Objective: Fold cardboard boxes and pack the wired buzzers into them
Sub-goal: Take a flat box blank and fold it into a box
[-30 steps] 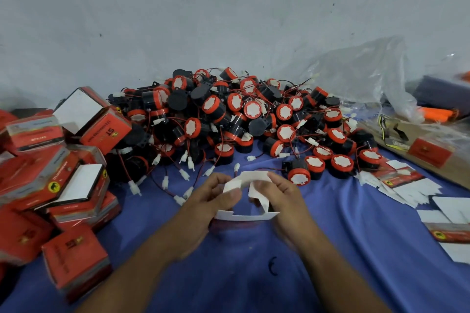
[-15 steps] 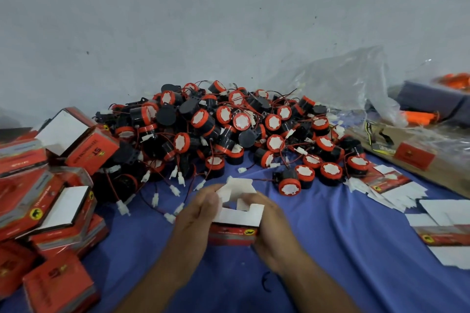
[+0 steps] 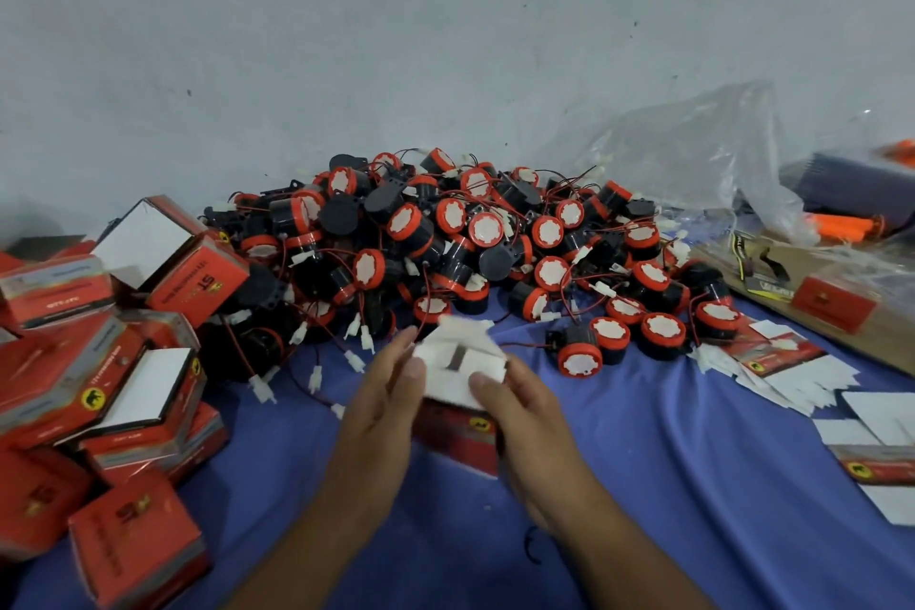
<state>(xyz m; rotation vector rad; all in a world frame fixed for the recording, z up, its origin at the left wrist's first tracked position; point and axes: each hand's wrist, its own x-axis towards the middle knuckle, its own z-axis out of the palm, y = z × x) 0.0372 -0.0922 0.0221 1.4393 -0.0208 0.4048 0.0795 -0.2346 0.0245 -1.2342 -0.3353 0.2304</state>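
Observation:
Between my hands sits a small red cardboard box (image 3: pixel 458 436) with its white end flaps (image 3: pixel 460 362) folded over on top. My left hand (image 3: pixel 381 416) holds its left side, fingers up by the flaps. My right hand (image 3: pixel 520 416) grips its right side, thumb pressing on the white flaps. Behind the box lies a big pile of wired buzzers (image 3: pixel 470 248), black with orange caps, red wires and white plugs. One buzzer (image 3: pixel 579 354) lies just right of the box.
Folded red boxes (image 3: pixel 99 386) are heaped at the left, some with open white lids. Flat unfolded box blanks (image 3: pixel 787 367) lie at the right on the blue cloth (image 3: pixel 668 485). A clear plastic bag (image 3: pixel 693 164) and a brown carton (image 3: pixel 832 297) stand at the back right.
The flat blank has been formed into a box. Its white flaps went from standing up to folded down over the end, and both hands shifted along the box sides.

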